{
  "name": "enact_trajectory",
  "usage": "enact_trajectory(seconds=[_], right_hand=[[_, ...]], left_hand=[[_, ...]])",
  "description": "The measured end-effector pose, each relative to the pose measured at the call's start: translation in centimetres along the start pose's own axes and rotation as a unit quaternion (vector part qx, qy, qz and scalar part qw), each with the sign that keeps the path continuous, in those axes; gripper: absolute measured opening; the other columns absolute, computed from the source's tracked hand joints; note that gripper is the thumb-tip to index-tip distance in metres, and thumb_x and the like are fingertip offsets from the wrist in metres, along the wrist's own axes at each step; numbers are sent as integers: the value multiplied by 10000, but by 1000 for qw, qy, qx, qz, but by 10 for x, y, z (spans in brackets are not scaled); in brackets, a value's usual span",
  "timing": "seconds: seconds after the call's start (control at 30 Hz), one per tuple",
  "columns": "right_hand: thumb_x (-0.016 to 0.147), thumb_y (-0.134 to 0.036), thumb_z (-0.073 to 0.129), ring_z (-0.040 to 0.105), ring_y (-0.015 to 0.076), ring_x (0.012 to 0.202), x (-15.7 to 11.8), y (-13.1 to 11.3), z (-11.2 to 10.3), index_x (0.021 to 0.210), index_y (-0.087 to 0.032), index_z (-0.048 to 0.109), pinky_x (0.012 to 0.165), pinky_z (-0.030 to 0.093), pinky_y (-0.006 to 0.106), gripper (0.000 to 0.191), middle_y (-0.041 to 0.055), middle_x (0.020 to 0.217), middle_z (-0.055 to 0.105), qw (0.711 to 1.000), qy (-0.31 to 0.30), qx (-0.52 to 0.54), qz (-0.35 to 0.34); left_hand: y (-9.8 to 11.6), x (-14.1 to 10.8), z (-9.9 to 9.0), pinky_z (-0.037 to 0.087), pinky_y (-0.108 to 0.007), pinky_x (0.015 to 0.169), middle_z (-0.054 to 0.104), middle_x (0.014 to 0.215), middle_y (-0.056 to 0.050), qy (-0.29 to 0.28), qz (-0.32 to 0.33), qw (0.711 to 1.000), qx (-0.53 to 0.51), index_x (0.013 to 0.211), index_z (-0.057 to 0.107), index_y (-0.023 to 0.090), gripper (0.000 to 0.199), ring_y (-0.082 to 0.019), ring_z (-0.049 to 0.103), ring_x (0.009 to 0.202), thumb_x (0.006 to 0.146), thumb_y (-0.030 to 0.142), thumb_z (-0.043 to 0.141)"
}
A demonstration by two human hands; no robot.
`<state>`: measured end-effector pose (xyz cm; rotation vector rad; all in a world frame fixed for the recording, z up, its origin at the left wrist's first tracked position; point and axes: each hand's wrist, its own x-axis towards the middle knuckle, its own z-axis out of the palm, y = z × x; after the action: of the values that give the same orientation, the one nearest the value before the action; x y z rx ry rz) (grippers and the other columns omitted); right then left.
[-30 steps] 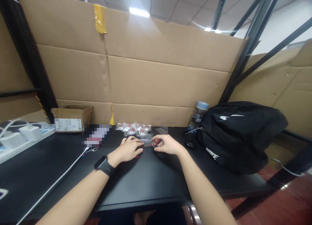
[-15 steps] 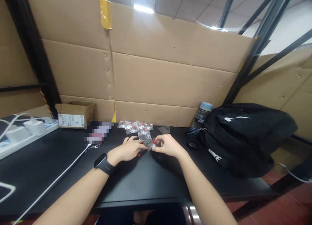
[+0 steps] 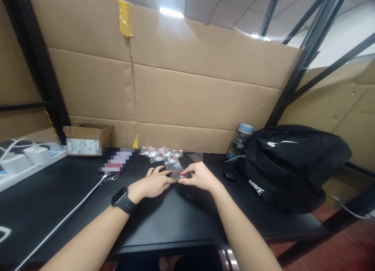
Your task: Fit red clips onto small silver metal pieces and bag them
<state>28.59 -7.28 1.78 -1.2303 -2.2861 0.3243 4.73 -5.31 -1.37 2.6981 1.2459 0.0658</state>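
Head view: two hands meet at a small clear bag (image 3: 173, 166).
The right hand (image 3: 203, 177) has its thumb and finger almost closed, pinching a small thing with a red bit (image 3: 180, 173) at the bag's near end; maybe just the tips are used because it is so little. I can't tell if it is in the bag or on top. The left hand (image 3: 154, 184) is loosely open, not gripping, with a fingertip on the bag's near edge, perhaps so it won't slide on the black table (image 3: 170, 224). Wrapped shiny pieces (image 3: 158, 156) lie in a bunch just behind, and a loose clear bag (image 3: 195, 157) lies by them, both within easy reach.
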Motion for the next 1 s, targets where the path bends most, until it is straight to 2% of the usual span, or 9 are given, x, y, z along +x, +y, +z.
enact_trajectory(seconds=[0.07, 0.23, 0.37, 0.47, 0.53, 0.6, 0.73, 0.87, 1.0], right_hand=[[768, -476, 772, 654, 151, 666, -1, -1, 2, 898, -231, 809, 626, 420, 230, 280, 20, 789, 771, 1000, -19, -3, 3], [761, -504, 765, 703, 198, 746, 2, 7, 12, 871, -230, 801, 651, 439, 242, 297, 53, 809, 773, 994, -23, -74, 72], [732, -607, 760, 705, 208, 807, 5, 10, 16, 958, -289, 802, 664, 443, 235, 392, 46, 890, 772, 990, -34, -98, 93], [694, -679, 754, 688, 199, 770, 6, 8, 16, 1017, -319, 796, 639, 428, 236, 485, 38, 875, 758, 986, -37, -113, 119], [701, -636, 775, 668, 180, 715, 6, 8, 14, 1035, -301, 793, 625, 418, 233, 473, 29, 806, 743, 988, -48, -94, 110], [735, -512, 800, 649, 154, 670, 5, 11, 13, 1040, -268, 788, 629, 418, 226, 390, 11, 753, 730, 994, -64, -46, 76], [779, -286, 781, 638, 130, 669, 5, 15, 14, 967, -214, 784, 666, 431, 219, 202, 6, 770, 739, 998, -56, 17, 33], [791, -284, 762, 644, 137, 704, 8, 15, 21, 940, -228, 767, 672, 422, 224, 159, 0, 768, 729, 998, -39, 9, 42], [818, -308, 729, 624, 143, 753, 9, 13, 28, 931, -284, 729, 645, 375, 232, 116, -21, 813, 696, 995, -7, -53, 82]], left_hand=[[0, 0, 1, 209, -666, 1100, 401, 1581, 29, 0, -1, 1000, 1, 1317, 570, 527, 420, -416, 236, 1470, 975, 323, 436], [-1, 1, 3, 201, -663, 1107, 389, 1587, 42, -3, 5, 1000, -8, 1345, 522, 567, 451, -392, 222, 1480, 984, 311, 433], [-1, 2, 2, 197, -664, 1110, 371, 1596, 52, -17, 12, 1000, -13, 1341, 522, 574, 440, -388, 218, 1480, 989, 327, 431], [-2, 2, 2, 186, -673, 1111, 346, 1608, 55, -31, 11, 999, -18, 1356, 505, 578, 449, -392, 209, 1482, 989, 333, 426], [-4, 3, 2, 175, -678, 1114, 339, 1610, 65, -32, 12, 999, -24, 1346, 511, 585, 448, -387, 202, 1485, 988, 331, 425], [-5, 3, 2, 169, -683, 1114, 350, 1604, 75, -31, 15, 999, -29, 1328, 525, 594, 441, -385, 201, 1486, 985, 334, 430], [-6, 2, 2, 166, -695, 1109, 357, 1600, 82, -36, 34, 997, -51, 1340, 511, 597, 446, -387, 212, 1482, 987, 338, 422], [-5, 1, 1, 171, -694, 1112, 353, 1602, 77, -32, 37, 997, -61, 1344, 514, 585, 448, -384, 200, 1489, 985, 333, 423], [-3, 1, 1, 175, -695, 1113, 343, 1608, 71, -27, 37, 997, -58, 1330, 531, 581, 432, -381, 197, 1494, 986, 339, 430]])
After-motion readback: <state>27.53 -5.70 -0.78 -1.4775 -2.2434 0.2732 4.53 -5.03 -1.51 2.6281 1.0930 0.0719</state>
